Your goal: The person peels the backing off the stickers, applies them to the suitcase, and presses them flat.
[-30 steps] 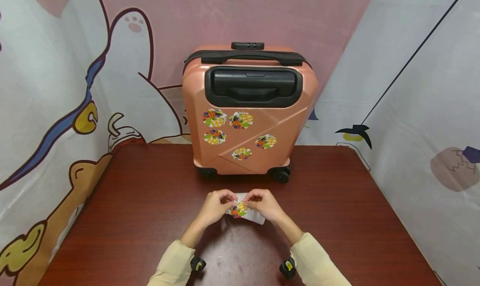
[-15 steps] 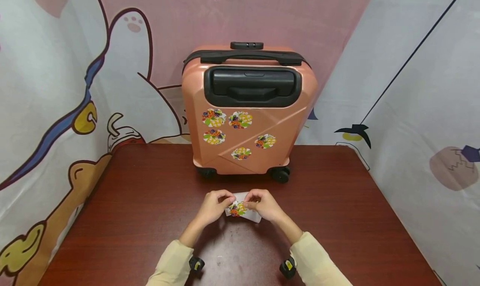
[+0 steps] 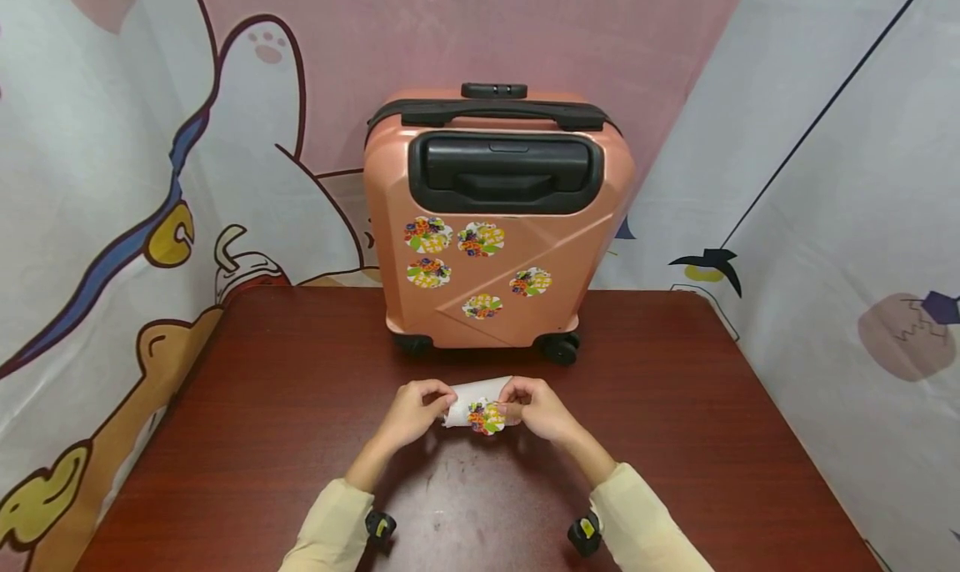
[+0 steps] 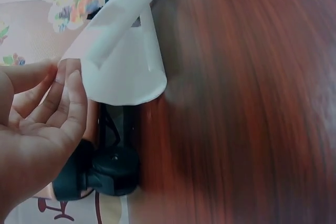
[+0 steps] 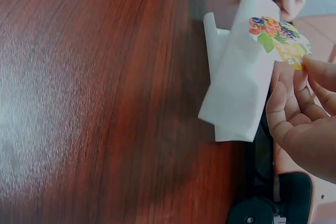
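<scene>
My left hand pinches the end of a curled strip of white backing paper between thumb and fingers. A round fruit-print sticker is pinched at its edge by my right hand. In the right wrist view the sticker stands out from the side of the curled paper; whether part of it still clings there I cannot tell. Behind both hands an orange suitcase stands upright, several similar fruit stickers on its front.
A dark red-brown wooden table lies under the hands and suitcase. The suitcase has black wheels and a recessed black handle. A cartoon-print cloth hangs behind. Wrist cameras sit below both sleeves.
My hands have drawn apart slightly, the left going left, the right going right. The sticker has shifted right with the right hand, and more white paper shows on the left.
</scene>
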`<act>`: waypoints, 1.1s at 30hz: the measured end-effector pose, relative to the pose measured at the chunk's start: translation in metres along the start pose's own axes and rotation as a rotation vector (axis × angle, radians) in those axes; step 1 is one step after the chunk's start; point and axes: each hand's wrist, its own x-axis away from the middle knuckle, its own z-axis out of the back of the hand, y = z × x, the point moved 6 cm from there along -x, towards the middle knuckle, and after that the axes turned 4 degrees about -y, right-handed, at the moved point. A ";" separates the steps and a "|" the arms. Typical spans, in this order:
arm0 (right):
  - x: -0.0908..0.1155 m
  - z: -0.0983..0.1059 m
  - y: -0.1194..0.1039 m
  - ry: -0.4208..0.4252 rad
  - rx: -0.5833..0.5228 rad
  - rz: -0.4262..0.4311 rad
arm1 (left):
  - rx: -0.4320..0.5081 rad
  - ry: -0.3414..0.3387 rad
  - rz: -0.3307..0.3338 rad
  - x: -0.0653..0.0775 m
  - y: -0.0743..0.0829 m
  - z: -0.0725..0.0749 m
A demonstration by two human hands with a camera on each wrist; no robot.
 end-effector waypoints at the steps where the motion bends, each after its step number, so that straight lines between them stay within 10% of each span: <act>1: 0.001 0.001 -0.001 0.000 -0.002 -0.003 | 0.008 -0.012 0.008 0.001 -0.002 0.001; 13: 0.005 0.007 -0.006 0.010 0.017 -0.027 | -0.050 -0.139 0.046 0.009 -0.011 0.009; 22: 0.002 0.016 -0.003 0.039 0.034 -0.012 | -0.086 -0.075 0.064 0.006 -0.008 0.020; 33: 0.001 0.019 -0.035 0.043 0.028 -0.012 | -0.071 -0.135 -0.023 -0.018 0.013 -0.001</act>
